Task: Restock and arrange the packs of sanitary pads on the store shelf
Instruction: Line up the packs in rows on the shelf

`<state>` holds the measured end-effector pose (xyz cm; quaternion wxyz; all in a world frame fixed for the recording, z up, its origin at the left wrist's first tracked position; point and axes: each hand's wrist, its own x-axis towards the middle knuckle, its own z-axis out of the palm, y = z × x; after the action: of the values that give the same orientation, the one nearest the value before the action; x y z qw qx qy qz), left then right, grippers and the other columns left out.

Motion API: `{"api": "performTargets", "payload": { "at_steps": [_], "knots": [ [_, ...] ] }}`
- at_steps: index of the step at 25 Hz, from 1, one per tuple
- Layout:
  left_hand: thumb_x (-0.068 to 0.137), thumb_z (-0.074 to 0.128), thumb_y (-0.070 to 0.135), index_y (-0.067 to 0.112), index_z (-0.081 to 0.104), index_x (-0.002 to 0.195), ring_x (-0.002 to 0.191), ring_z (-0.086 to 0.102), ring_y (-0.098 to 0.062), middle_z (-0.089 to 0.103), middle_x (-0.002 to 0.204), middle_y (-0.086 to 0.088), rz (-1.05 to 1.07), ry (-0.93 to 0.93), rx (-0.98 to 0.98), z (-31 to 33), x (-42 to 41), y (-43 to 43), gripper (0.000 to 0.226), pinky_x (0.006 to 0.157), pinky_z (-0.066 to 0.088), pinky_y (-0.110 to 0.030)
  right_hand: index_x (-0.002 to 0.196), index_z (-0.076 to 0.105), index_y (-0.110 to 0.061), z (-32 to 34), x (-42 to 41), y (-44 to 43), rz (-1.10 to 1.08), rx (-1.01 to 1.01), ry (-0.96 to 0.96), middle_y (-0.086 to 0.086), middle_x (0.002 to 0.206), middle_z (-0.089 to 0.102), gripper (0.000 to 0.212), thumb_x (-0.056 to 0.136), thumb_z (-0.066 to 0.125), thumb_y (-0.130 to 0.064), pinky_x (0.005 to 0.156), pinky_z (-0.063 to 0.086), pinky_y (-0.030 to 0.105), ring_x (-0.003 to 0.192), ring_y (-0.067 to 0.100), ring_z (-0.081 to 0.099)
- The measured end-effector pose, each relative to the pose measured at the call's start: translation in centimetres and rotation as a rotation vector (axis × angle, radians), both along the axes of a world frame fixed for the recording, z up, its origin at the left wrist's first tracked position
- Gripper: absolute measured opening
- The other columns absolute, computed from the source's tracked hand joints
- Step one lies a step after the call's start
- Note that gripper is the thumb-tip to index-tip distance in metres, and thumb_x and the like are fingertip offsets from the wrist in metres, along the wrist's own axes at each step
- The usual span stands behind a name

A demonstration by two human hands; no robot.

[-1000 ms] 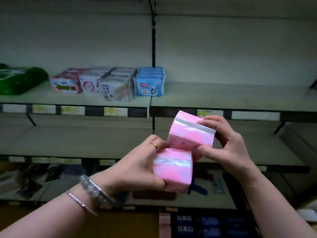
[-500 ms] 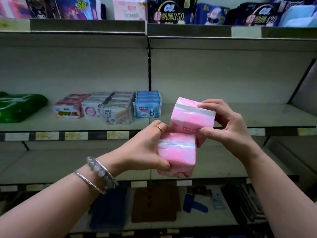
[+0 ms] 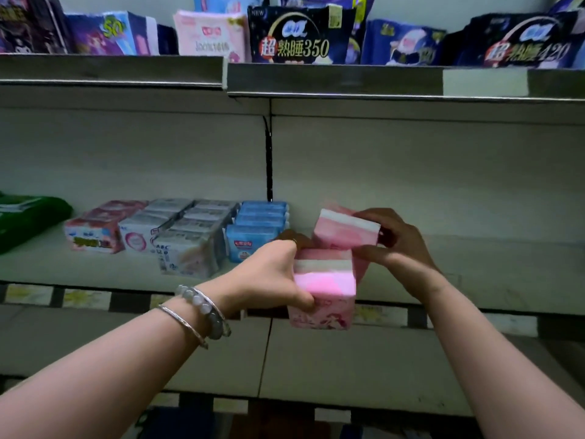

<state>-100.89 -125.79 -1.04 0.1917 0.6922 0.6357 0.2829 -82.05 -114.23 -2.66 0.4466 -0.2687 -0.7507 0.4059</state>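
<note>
Fingers (image 3: 372, 214) of the right hand (image 3: 397, 245) curl over the far end of the upper pink pack (image 3: 343, 231), and its thumb pinches the near side. The left hand (image 3: 269, 274) wraps round the lower pink pack (image 3: 323, 288), with the thumb on the front and most of the other fingers hidden behind. Both packs are up in the air and touching each other. They are just in front of the middle shelf (image 3: 474, 267) and just beside the blue packs (image 3: 258, 237).

The step looks like putting these two down next to the blue row. To do it well, hold each pack softly so the wrapper does not squash. Set one down first, flat on the bare shelf to the right of the blue packs, with the picture side facing out. Then put the other behind or beside it, so the edges line up with the row. Watch the left knuckles. They are close to the blue packs and could knock them crooked.
</note>
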Motion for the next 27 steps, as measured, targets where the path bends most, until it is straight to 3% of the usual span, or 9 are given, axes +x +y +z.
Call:
{"api": "performTargets", "payload": {
  "at_steps": [3, 6, 12, 15, 18, 21, 24, 25, 27],
  "knots": [
    [0.059, 0.083, 0.018, 0.026, 0.046, 0.109, 0.092, 0.053, -0.008, 0.049, 0.099, 0.013, 0.055, -0.012, 0.0, -1.0, 0.0, 3.5, 0.063, 0.081, 0.05, -0.023, 0.102, 0.063, -0.019, -1.3, -1.1, 4.3, 0.0, -0.045, -0.058, -0.001, 0.109, 0.055, 0.049, 0.066, 0.073, 0.012, 0.09, 0.05, 0.037, 0.097, 0.01, 0.057],
    [0.058, 0.084, 0.024, 0.025, 0.046, 0.122, 0.098, 0.047, -0.007, 0.043, 0.106, 0.01, 0.047, 0.062, 0.051, -2.0, -1.0, 7.5, 0.075, 0.081, 0.04, -0.017, 0.102, 0.063, -0.017, -2.2, -2.5, 8.2, 0.001, -0.122, -0.085, 0.003, 0.109, 0.055, 0.048, 0.067, 0.068, 0.016, 0.087, 0.048, 0.036, 0.095, 0.015, 0.055],
    [0.053, 0.083, 0.03, 0.026, 0.046, 0.126, 0.108, 0.051, -0.014, 0.048, 0.121, 0.002, -0.024, 0.053, -0.005, -5.5, -3.8, 13.9, 0.081, 0.094, 0.047, -0.033, 0.107, 0.061, -0.009, -5.4, -6.5, 14.9, 0.072, -0.338, -0.116, 0.009, 0.112, 0.059, 0.05, 0.068, 0.059, 0.022, 0.076, 0.05, 0.024, 0.102, 0.025, 0.056],
    [0.057, 0.082, 0.027, 0.029, 0.047, 0.126, 0.11, 0.05, -0.011, 0.049, 0.12, 0.006, -0.081, -0.046, -0.03, -6.2, -4.9, 15.6, 0.077, 0.095, 0.047, -0.03, 0.113, 0.059, -0.009, -5.2, -7.7, 16.8, 0.119, -0.452, -0.088, 0.01, 0.114, 0.06, 0.05, 0.071, 0.064, 0.018, 0.078, 0.049, 0.024, 0.105, 0.024, 0.056],
    [0.066, 0.08, 0.019, 0.025, 0.041, 0.131, 0.11, 0.045, -0.004, 0.044, 0.118, 0.012, -0.143, -0.081, -0.008, -6.1, -5.0, 15.9, 0.076, 0.095, 0.044, -0.018, 0.113, 0.057, -0.015, -4.1, -8.2, 16.9, 0.14, -0.395, -0.259, 0.001, 0.112, 0.059, 0.046, 0.075, 0.066, 0.011, 0.072, 0.051, 0.017, 0.103, 0.019, 0.056],
    [0.07, 0.078, 0.033, 0.026, 0.029, 0.139, 0.118, 0.038, -0.009, 0.036, 0.125, 0.006, -0.145, -0.005, 0.058, -5.1, -4.9, 15.1, 0.085, 0.104, 0.036, -0.025, 0.118, 0.058, -0.019, -2.2, -8.1, 16.1, 0.012, -0.191, -0.514, 0.0, 0.126, 0.053, 0.041, 0.082, 0.066, -0.002, 0.086, 0.041, 0.018, 0.118, 0.019, 0.049],
    [0.082, 0.063, 0.043, 0.022, 0.035, 0.137, 0.12, 0.04, -0.013, 0.037, 0.125, 0.004, -0.033, -0.005, 0.126, -3.8, -6.3, 15.3, 0.065, 0.098, 0.033, -0.019, 0.135, 0.047, -0.016, -0.1, -8.4, 12.9, -0.154, 0.09, -0.623, 0.005, 0.146, 0.038, 0.045, 0.091, 0.057, -0.02, 0.096, 0.025, 0.012, 0.133, 0.019, 0.036],
    [0.088, 0.055, 0.042, 0.017, 0.034, 0.139, 0.123, 0.039, -0.016, 0.036, 0.131, 0.0, 0.036, -0.015, 0.136, -3.7, -7.0, 15.6, 0.06, 0.098, 0.03, -0.019, 0.141, 0.038, -0.02, 0.0, -8.7, 11.6, -0.113, 0.149, -0.722, 0.005, 0.151, 0.027, 0.056, 0.09, 0.058, -0.031, 0.105, 0.021, 0.017, 0.138, 0.021, 0.027],
    [0.093, 0.033, 0.052, 0.013, 0.026, 0.144, 0.134, 0.028, -0.023, 0.026, 0.146, -0.008, 0.216, 0.187, 0.081, -4.4, -8.9, 16.3, 0.065, 0.106, 0.023, -0.024, 0.149, 0.01, -0.031, -0.9, -9.7, 8.9, -0.01, 0.212, -1.072, 0.003, 0.158, -0.005, 0.09, 0.08, 0.064, -0.051, 0.115, 0.006, 0.049, 0.145, 0.025, -0.005]
  ]
}}
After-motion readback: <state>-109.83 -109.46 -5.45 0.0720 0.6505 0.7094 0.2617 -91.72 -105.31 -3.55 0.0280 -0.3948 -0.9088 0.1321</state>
